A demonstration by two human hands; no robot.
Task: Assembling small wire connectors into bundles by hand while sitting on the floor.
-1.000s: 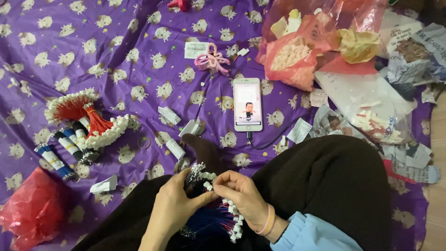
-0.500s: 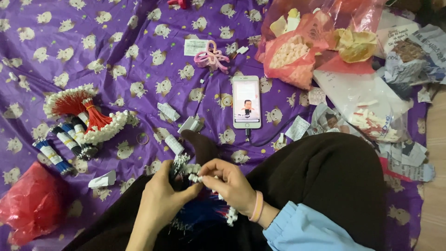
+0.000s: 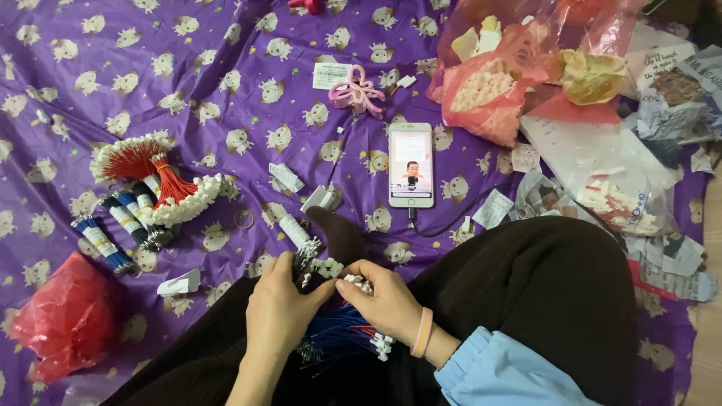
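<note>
The left hand (image 3: 282,312) is clenched around a bundle of thin blue and red wires with small white plastic connectors (image 3: 342,334), which lies across the lap in dark trousers (image 3: 541,301), at about six o'clock in the view. The right hand (image 3: 383,301), wearing a pink wristband (image 3: 423,332), pinches one white connector end of that same bundle between thumb and fingertips, just beside the left hand's thumb. The step in hand appears to be sorting or aligning the connector ends so they sit level in the grip. The next move likely calls for a fine pinch on a single wire, with the left hand's clench kept firm so the loose ends do not splay.

On the purple patterned sheet (image 3: 226,98), at nine o'clock, lie finished bundles of red and blue wires ringed with white connectors (image 3: 150,188). At twelve o'clock a white smartphone (image 3: 411,165) lies face up, its cable running toward the knee. A red plastic bag holding white connector pieces (image 3: 485,94) sits at one o'clock.
</note>
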